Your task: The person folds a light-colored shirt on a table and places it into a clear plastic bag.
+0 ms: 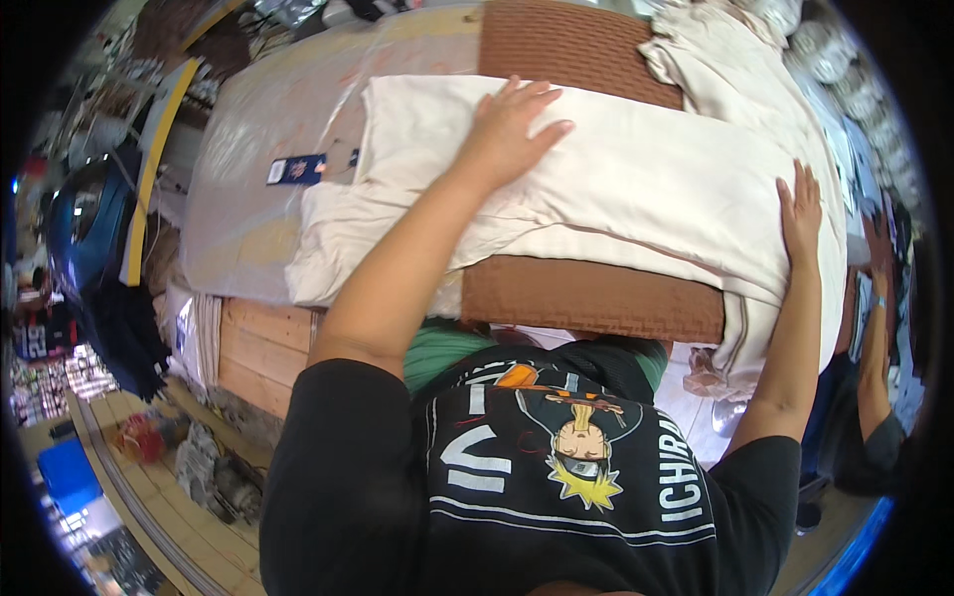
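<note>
A cream cloth garment [636, 169] lies spread lengthwise across the table, smooth along its far part and bunched at the left end and along the near side. Flat on its far left part rests my left hand [512, 134], fingers spread. My right hand [801, 214] presses on the cloth toward its right end, palm down and fingers stretched out. Neither hand grips anything. A dark blue tag [296, 169] lies beside the garment's left end. More cream cloth [735, 70] lies crumpled at the far right; I cannot tell whether it belongs to the same garment.
Under the garment are a brown textured cover [596, 298] and a clear plastic sheet [258, 109]. Wooden planks [263, 343] stand below the table's left edge. A yellow-edged board [159, 169] and a dark blue helmet-like object [89, 214] are farther left. Another person's arm [874, 348] is at the right rim.
</note>
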### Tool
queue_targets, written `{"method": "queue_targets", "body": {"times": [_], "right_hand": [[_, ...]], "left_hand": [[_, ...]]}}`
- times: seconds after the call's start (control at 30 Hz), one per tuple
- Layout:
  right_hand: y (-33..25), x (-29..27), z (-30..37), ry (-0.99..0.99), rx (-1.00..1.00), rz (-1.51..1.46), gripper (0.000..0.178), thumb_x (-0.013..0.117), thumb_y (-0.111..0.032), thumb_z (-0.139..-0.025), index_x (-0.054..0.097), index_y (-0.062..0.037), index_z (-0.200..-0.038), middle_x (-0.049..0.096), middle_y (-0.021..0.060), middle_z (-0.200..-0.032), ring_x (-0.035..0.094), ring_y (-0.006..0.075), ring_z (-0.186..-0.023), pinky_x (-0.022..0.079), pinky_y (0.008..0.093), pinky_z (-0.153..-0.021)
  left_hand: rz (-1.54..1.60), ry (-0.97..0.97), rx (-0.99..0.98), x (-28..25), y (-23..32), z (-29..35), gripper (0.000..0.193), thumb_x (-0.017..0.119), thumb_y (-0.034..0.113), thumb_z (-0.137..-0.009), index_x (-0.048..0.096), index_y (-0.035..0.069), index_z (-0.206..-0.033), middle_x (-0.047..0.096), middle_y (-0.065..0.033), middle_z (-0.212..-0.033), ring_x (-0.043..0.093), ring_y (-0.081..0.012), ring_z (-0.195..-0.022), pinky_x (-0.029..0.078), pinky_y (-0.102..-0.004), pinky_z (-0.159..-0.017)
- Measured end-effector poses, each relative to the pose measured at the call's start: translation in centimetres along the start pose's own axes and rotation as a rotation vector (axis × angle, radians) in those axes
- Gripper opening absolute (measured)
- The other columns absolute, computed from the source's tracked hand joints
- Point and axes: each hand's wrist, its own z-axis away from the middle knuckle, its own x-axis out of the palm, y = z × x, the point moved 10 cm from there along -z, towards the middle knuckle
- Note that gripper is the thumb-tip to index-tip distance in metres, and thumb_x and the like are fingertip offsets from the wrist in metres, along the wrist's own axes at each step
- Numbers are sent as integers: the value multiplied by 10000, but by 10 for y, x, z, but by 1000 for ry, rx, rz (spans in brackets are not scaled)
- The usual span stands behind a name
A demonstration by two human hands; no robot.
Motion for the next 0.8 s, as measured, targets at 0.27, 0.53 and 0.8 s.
{"method": "queue_targets", "body": {"times": [0.27, 0.53, 0.8], "right_hand": [[-195, -78, 0, 155, -315, -390, 439, 648, -252, -845, 549, -115, -1251, 501, 154, -1310, 410, 333, -1264, 326, 412, -1039], [-506, -97, 55, -196, -707, -952, 239, 621, -229, -829, 667, -63, -995, 643, 146, -1021, 588, 318, -961, 461, 391, -873], [-647, -33, 41, -593, -478, -853, 456, 637, -415, -812, 649, -50, -1085, 659, 167, -1023, 646, 289, -889, 496, 365, -793]], "left_hand": [[-129, 79, -484, -190, -93, 157, 490, 643, 339, -850, 558, 51, -1237, 561, -140, -1247, 523, -233, -1152, 390, -328, -966], [8, 239, -885, -210, -157, 269, 676, 626, 478, -813, 529, -61, -1210, 576, -234, -1185, 557, -319, -1116, 417, -351, -945], [-77, -19, -950, -183, -153, 268, 553, 729, 360, -707, 600, -9, -1099, 651, -193, -992, 631, -317, -935, 481, -366, -823]]}}
